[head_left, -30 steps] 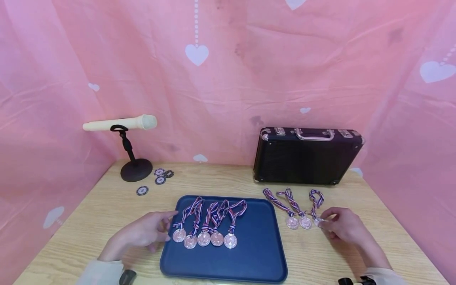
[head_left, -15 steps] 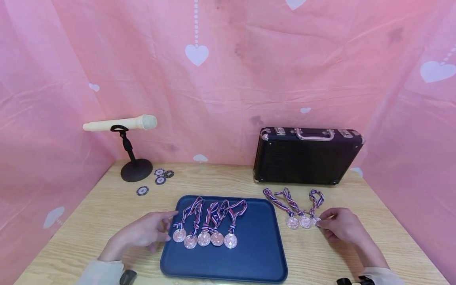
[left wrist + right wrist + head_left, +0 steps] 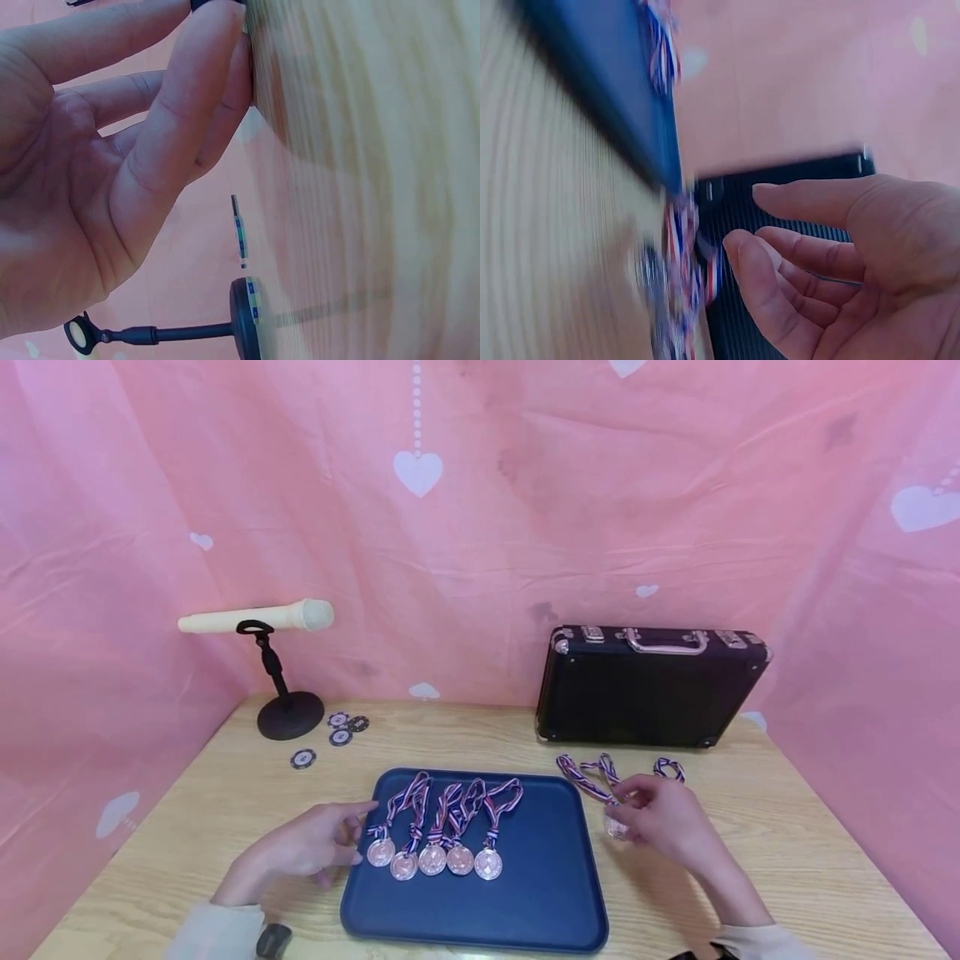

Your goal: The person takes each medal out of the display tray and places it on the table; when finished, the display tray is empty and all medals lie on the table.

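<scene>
In the head view, the right hand [image 3: 663, 817] lies on the light wooden table [image 3: 787, 852] just right of the dark blue rectangular plastic tray [image 3: 540, 893], its curled fingers resting over the three round bronze-coloured medals with red, white and blue ribbons [image 3: 596, 781] that lie between the tray's right edge and the table's right edge; whether the fingers actually pinch one cannot be told. The left hand [image 3: 315, 843] rests at the tray's left edge, fingers loosely extended and holding nothing, its fingertips just beside the row of five like medals on the tray [image 3: 433, 858], which fills the tray's left half and leaves the right half bare. A black hard case with metal corners and handle [image 3: 648, 687] stands upright near the table's back right edge, a cream microphone on a black round-based stand [image 3: 266, 635] stands in the back left corner, and four small poker chips [image 3: 333, 735] lie near its base. In the left wrist view, the left hand shows relaxed, nearly straight fingers [image 3: 187, 105] against the table edge, with the stand's base beyond. In the right wrist view, blurred, the right hand's fingers [image 3: 780, 292] curl loosely beside the striped ribbons, the case behind and the tray's edge above.
</scene>
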Available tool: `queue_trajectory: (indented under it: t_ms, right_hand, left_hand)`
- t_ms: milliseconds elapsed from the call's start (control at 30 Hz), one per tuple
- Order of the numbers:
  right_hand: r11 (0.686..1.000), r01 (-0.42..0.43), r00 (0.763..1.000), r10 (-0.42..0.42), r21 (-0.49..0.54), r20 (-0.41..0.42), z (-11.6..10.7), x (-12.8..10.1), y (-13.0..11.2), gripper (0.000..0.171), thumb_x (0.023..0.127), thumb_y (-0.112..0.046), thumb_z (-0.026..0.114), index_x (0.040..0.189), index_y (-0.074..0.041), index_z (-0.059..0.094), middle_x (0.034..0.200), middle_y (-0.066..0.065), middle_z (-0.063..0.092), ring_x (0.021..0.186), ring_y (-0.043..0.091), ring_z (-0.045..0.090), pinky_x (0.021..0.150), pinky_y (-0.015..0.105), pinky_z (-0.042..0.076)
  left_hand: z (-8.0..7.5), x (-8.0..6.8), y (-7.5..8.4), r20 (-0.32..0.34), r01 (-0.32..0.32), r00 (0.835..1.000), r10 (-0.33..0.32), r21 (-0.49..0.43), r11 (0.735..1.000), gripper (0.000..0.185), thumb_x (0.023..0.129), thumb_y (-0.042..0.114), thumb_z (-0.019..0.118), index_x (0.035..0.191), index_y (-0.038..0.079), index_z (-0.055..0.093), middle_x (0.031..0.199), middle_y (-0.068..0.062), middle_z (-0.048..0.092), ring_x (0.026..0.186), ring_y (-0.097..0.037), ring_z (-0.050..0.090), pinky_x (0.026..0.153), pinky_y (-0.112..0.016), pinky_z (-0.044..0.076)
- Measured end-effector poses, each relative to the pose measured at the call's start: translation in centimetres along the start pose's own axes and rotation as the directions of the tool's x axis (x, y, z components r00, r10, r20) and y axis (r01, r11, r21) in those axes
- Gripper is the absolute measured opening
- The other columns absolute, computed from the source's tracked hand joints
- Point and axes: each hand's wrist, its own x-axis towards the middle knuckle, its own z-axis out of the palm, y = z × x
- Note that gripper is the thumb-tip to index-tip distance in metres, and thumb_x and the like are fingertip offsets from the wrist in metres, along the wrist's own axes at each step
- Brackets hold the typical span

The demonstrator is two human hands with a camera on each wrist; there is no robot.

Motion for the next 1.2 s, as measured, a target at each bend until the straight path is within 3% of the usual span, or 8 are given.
queue_trajectory:
  t_ms: [133,333,567,767,967,1067,1200]
  right_hand:
    - [0.999,0.003,1.000,-0.004,0.050,0.024,2.9,-0.2,-2.8,0.033,0.088,-0.010,0.084,0.115,0.004,0.072,0.079,0.007,0.071,0.059,0.017,0.068,0.053,0.030,0.060]
    - [0.996,0.035,0.988,-0.047,0.083,0.147,7.4,-0.8,-5.6,0.028,0.084,-0.014,0.089,0.104,-0.001,0.074,0.068,0.005,0.066,0.051,0.016,0.064,0.050,0.033,0.059]
    - [0.992,0.087,0.973,-0.066,-0.089,0.221,10.9,-1.4,-7.1,0.032,0.077,-0.028,0.094,0.085,-0.009,0.070,0.057,0.000,0.061,0.040,0.009,0.058,0.050,0.028,0.052]
    - [0.971,0.123,0.974,-0.078,-0.205,0.212,12.0,-1.4,-7.4,0.038,0.074,-0.035,0.096,0.075,-0.014,0.064,0.060,-0.002,0.059,0.051,0.010,0.058,0.056,0.027,0.046]
    - [0.985,0.087,0.968,-0.049,-0.148,0.245,11.5,-1.3,-7.0,0.032,0.076,-0.022,0.095,0.082,-0.010,0.065,0.055,0.001,0.059,0.038,0.010,0.057,0.046,0.028,0.051]
    - [0.988,0.055,0.968,-0.017,-0.146,0.249,11.2,-1.3,-6.8,0.035,0.076,-0.023,0.095,0.090,-0.009,0.067,0.061,0.003,0.060,0.039,0.010,0.057,0.044,0.029,0.052]
    - [0.985,0.069,0.971,-0.031,-0.158,0.235,11.2,-1.3,-6.6,0.038,0.074,-0.027,0.097,0.089,-0.010,0.066,0.070,0.004,0.061,0.038,0.009,0.057,0.045,0.029,0.052]
  left_hand:
    - [0.0,0.1,0.2,-0.014,0.019,1.000,-0.019,0.007,1.000,0.074,0.093,-0.005,0.074,0.159,0.008,0.046,0.104,-0.007,0.058,0.054,-0.022,0.056,0.051,-0.037,0.060]
    - [0.1,0.1,0.4,-0.025,0.025,0.999,-0.025,0.010,1.000,0.074,0.092,-0.006,0.074,0.159,0.009,0.047,0.105,-0.007,0.058,0.053,-0.022,0.056,0.051,-0.036,0.060]
    - [0.1,0.2,0.2,-0.009,-0.006,1.000,0.006,0.003,1.000,0.074,0.092,-0.007,0.073,0.160,0.008,0.046,0.104,-0.008,0.058,0.052,-0.022,0.057,0.050,-0.037,0.060]
    - [0.2,0.3,0.2,-0.003,0.008,1.000,-0.008,-0.004,1.000,0.074,0.093,-0.007,0.072,0.160,0.008,0.045,0.105,-0.007,0.059,0.054,-0.022,0.059,0.051,-0.037,0.060]
    - [0.2,0.2,0.2,-0.004,0.021,1.000,-0.021,-0.008,1.000,0.074,0.093,-0.006,0.073,0.160,0.009,0.045,0.105,-0.006,0.060,0.056,-0.024,0.060,0.052,-0.037,0.061]
    - [0.1,0.2,0.3,-0.008,0.026,1.000,-0.026,-0.006,1.000,0.074,0.094,-0.006,0.073,0.160,0.009,0.045,0.105,-0.006,0.060,0.057,-0.024,0.060,0.052,-0.037,0.061]
    - [0.1,0.1,0.3,-0.014,0.026,1.000,-0.026,0.001,1.000,0.074,0.093,-0.006,0.073,0.160,0.009,0.045,0.105,-0.007,0.059,0.057,-0.024,0.060,0.052,-0.037,0.061]
